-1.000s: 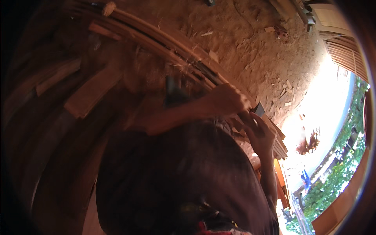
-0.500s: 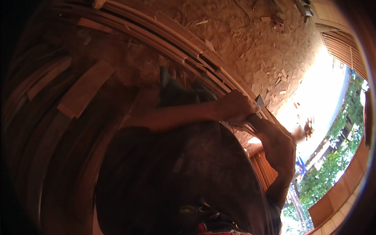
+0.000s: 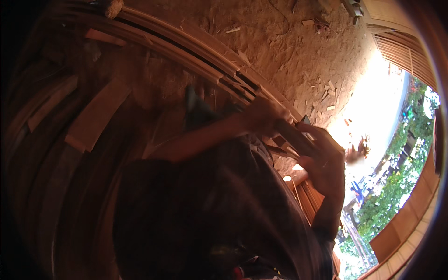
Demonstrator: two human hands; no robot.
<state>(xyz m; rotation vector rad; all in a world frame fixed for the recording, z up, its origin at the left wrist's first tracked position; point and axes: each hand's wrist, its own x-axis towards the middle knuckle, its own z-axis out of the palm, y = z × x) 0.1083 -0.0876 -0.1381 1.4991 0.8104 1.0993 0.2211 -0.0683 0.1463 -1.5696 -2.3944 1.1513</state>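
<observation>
My left hand [image 3: 265, 115] is closed around the upper left end of a dark, straight bar-shaped piece [image 3: 297, 139]; motion blurs it. At the other end, my right hand [image 3: 324, 161] grips the bar, thumb on the near side and fingers over the far side. What the bar is, I cannot tell. A small grey, pointed flat piece [image 3: 305, 119] shows just beyond the right fingers; whether it joins the bar is unclear. Both hands are over long wooden boards [image 3: 210, 72], which run from the upper left towards the right.
Short wood offcuts [image 3: 329, 91] lie on the brown dirt floor [image 3: 275, 51] beyond the boards. A loose plank [image 3: 98, 114] rests at the left among darker timbers. Stacked slatted wood [image 3: 401, 53] stands at the far right, near bright daylight and green foliage [image 3: 396, 177].
My left hand has moved to the left and away from the right hand, so more of the bar shows between them. The right hand's fingers have shifted on it. The whole view has shifted slightly.
</observation>
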